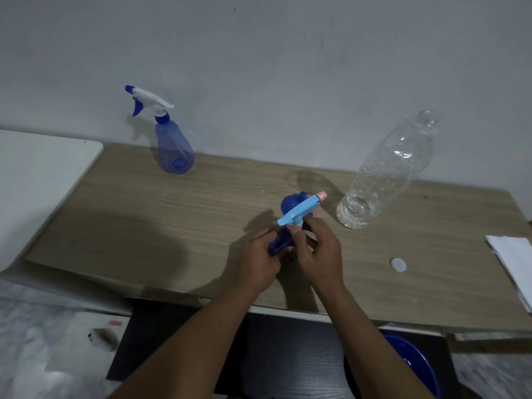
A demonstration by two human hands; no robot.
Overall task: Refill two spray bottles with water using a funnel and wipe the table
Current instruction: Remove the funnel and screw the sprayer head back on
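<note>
Near the front middle of the wooden table (144, 214), the person's left hand (259, 263) closes its fingers around a dark blue spray bottle (280, 243). The right hand (316, 249) pinches the collar under its light blue spray head (299, 211). Just behind lies a blue funnel (290, 204). A second spray bottle (172, 145) stands by the wall, a clear water bottle (383, 174) to the right, with its white cap (398, 265) and a white cloth (515, 254) nearby.

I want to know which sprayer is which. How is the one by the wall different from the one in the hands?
The wall spray bottle stands alone, untouched; the held spray bottle is gripped by both hands. The wall one's sprayer is white and dark blue; the held one's is light blue with a pink tip. Both bodies are blue.
</note>
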